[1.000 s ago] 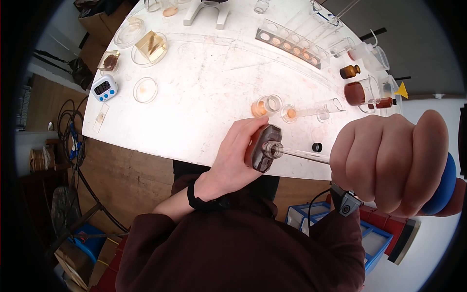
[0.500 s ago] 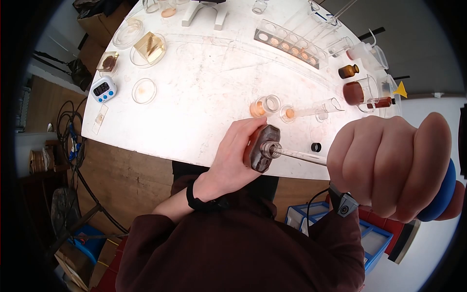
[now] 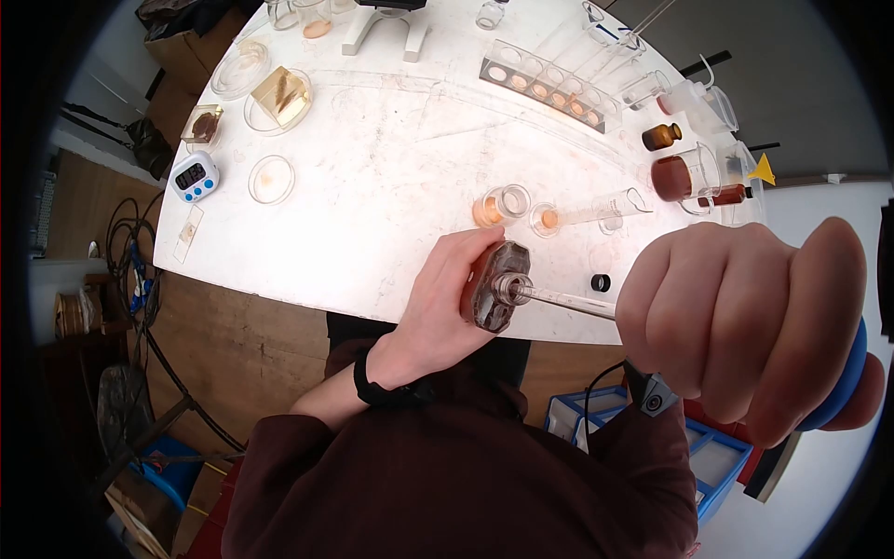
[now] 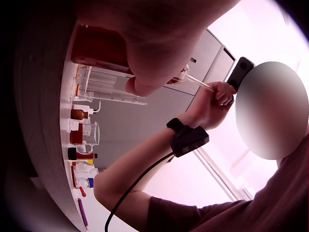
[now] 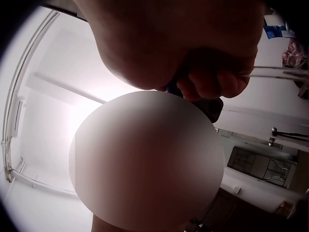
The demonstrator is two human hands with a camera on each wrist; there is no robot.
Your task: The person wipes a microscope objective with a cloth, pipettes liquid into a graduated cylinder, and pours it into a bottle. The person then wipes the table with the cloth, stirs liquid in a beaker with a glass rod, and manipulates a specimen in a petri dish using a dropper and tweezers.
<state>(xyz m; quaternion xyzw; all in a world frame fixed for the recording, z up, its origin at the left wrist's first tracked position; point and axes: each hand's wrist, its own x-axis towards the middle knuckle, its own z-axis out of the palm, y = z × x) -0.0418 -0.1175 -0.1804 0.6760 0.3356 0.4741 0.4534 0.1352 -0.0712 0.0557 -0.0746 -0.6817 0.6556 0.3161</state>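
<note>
The left hand [image 3: 442, 303] grips a flat-sided bottle [image 3: 491, 296] of dark red-brown liquid near the table's front edge; in the left wrist view the bottle [image 4: 99, 46] shows red. Close to the head camera, the right hand [image 3: 736, 321] has its fingers curled round a dropper with a blue bulb [image 3: 843, 382]. The dropper's glass tube [image 3: 573, 304] runs from that fist to the bottle's open mouth, its tip inside the neck. From the right wrist, the right hand [image 5: 212, 82] is seen with the tube [image 5: 275, 72] beyond its fingers.
Behind the left hand stand a small glass jar [image 3: 503, 205] and a measuring cylinder [image 3: 596, 209]. A black cap [image 3: 600, 282] lies near the front edge. Further right are a brown bottle [image 3: 661, 137] and a beaker [image 3: 684, 177]; a tube rack [image 3: 545, 88] stands behind, a timer [image 3: 195, 177] left.
The table and its objects have shifted slightly left in the head view. The right hand appears slightly lower and more tilted; both hands keep their holds.
</note>
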